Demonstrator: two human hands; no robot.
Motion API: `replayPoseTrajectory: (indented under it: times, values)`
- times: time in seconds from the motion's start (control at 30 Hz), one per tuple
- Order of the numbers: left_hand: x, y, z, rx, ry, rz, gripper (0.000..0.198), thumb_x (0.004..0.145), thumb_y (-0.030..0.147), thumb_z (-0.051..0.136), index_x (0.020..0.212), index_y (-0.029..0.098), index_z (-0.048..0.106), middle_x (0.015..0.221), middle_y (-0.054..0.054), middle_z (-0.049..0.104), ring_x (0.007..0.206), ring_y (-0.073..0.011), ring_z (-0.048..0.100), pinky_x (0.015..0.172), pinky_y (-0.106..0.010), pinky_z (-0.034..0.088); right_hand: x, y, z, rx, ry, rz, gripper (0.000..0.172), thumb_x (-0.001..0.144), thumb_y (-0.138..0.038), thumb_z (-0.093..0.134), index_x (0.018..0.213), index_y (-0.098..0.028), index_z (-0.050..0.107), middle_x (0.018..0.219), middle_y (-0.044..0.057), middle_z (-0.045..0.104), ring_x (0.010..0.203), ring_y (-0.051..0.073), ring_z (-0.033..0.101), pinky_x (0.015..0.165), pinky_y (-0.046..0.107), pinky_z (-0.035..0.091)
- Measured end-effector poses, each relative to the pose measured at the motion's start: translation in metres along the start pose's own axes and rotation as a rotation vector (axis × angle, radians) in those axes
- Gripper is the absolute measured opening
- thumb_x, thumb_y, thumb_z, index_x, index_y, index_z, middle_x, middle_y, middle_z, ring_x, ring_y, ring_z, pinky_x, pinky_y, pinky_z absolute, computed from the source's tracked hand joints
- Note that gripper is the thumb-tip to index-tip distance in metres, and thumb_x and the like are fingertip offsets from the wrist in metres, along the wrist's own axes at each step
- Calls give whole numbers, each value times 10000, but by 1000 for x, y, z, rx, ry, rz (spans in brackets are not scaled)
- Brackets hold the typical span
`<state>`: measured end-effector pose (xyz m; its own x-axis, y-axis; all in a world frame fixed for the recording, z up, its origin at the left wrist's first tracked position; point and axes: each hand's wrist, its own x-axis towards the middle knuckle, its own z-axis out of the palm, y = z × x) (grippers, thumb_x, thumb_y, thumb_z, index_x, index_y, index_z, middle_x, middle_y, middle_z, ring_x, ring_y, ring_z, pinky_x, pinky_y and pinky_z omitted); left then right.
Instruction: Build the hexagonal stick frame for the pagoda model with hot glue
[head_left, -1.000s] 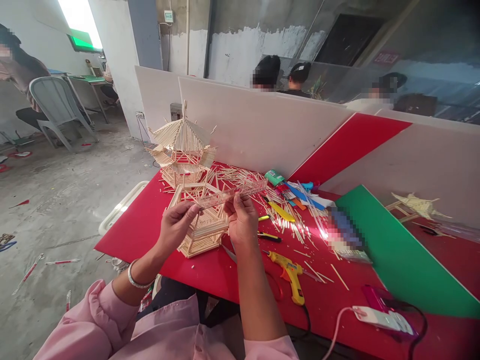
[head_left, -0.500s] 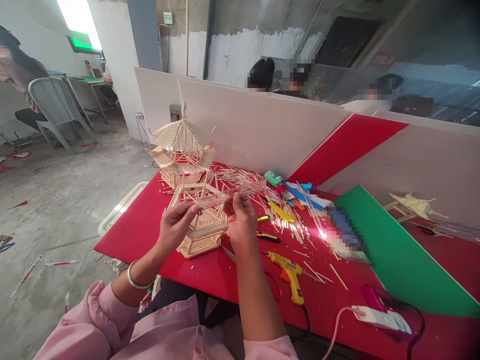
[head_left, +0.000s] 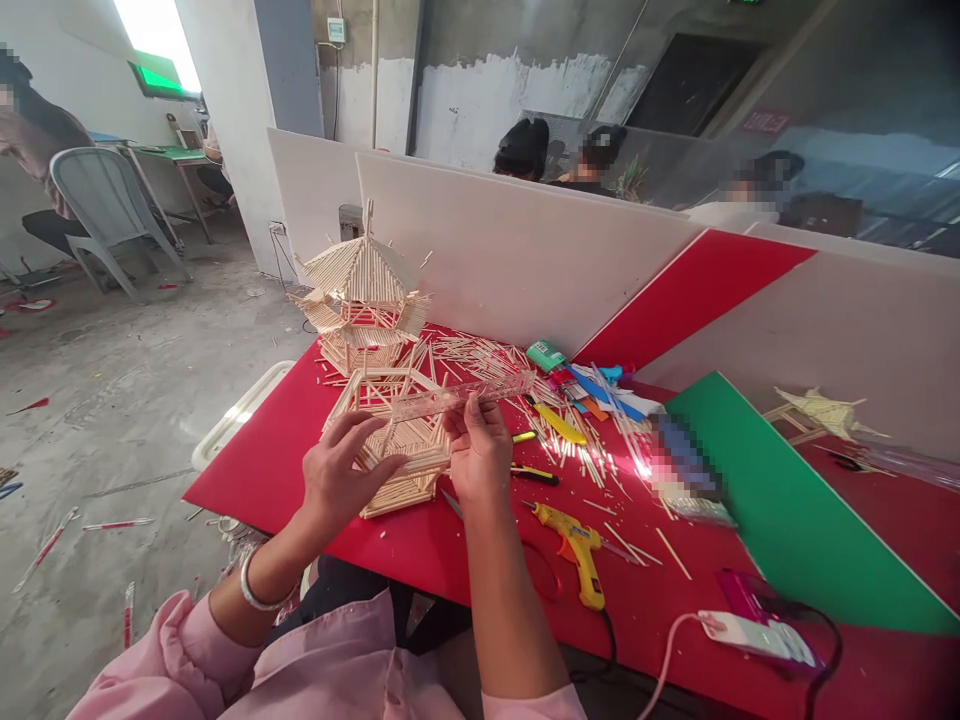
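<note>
A clear ruler (head_left: 420, 403) is pinched near its middle by my right hand (head_left: 478, 445) and slants up to the right. My left hand (head_left: 345, 465) has its thumb and fingers spread, just off the ruler's left end, and holds nothing. Under both hands sits an unfinished hexagonal stick frame (head_left: 405, 490) of pale wooden sticks, partly hidden by them. Behind it rises a stick pagoda model (head_left: 364, 275) with tiered roofs. Both stand on the red tabletop (head_left: 277, 450).
Loose sticks (head_left: 480, 352) lie behind and right of the frame. A yellow glue gun (head_left: 574, 545), yellow cutter (head_left: 559, 422), green board (head_left: 810, 510) and power strip (head_left: 757, 635) are to the right. White partition panels (head_left: 525, 260) border the back; people sit beyond.
My left hand has let go of the ruler's left end, opened, and dropped slightly to the left. My right hand still holds the ruler in about the same place.
</note>
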<state>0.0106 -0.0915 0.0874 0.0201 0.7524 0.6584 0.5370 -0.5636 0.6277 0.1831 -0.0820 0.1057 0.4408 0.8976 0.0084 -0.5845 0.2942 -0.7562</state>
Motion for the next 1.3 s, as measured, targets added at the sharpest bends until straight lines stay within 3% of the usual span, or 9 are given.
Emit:
replayPoseTrajectory:
  times: [0.13,0.33,0.4,0.5,0.63,0.73,0.87,1.1,1.3]
  values:
    - [0,-22,-7,62,61,-25,266,774,431,778,955,239,747,1007,-51,705,497,-60,459,500,-227,401,-6,-6,-1,-8,7,-20,318,678,-416,846,830,-235,633,789,-37,731,684,96,674,664,235,546]
    - [25,-60,-24,109,210,-79,221,773,332,785,955,214,743,1011,-43,677,495,-44,379,526,-241,391,11,-13,0,-58,58,-58,326,664,-410,850,807,-218,629,801,-33,735,656,62,632,574,167,464]
    - [27,-59,-28,134,314,-83,199,776,299,779,952,215,744,1004,-39,673,485,-40,363,526,-247,393,17,-9,4,-74,62,-39,342,637,-412,860,793,-215,628,796,-33,734,652,62,626,573,167,458]
    - [23,-39,-30,69,429,-23,85,817,248,731,894,217,750,918,-26,683,510,-56,434,534,-242,417,23,-1,13,-92,42,-13,364,608,-428,868,777,-217,624,789,-28,732,659,76,634,594,188,474]
    - [23,-9,-23,-215,161,-31,147,896,264,638,938,209,768,974,-77,740,850,-169,671,696,-274,531,25,7,24,-88,-4,-6,369,615,-443,859,782,-221,616,782,-27,730,652,84,638,599,203,485]
    - [29,-3,-15,-386,68,-173,238,921,358,608,978,198,774,990,-99,753,829,-178,679,649,-273,535,25,11,27,-102,-32,0,339,651,-423,841,798,-223,611,778,-37,730,659,79,645,603,195,481]
    - [33,-9,-9,-525,43,-336,325,890,468,633,943,181,777,807,-62,736,544,-105,551,463,-235,429,24,14,27,-102,-24,19,346,629,-409,856,777,-220,607,760,-41,729,652,79,650,611,195,489]
    - [34,-7,-7,-573,44,-389,310,832,470,700,831,168,769,659,-29,676,593,-124,570,505,-235,450,24,16,31,-83,-52,31,353,617,-410,864,763,-218,606,724,-47,720,631,75,646,609,197,507]
    - [36,-8,-6,-553,45,-408,318,799,472,722,787,158,768,563,16,571,488,-79,418,447,-219,341,25,17,30,-77,-71,36,346,625,-405,862,776,-221,610,741,-42,725,639,81,648,614,206,517]
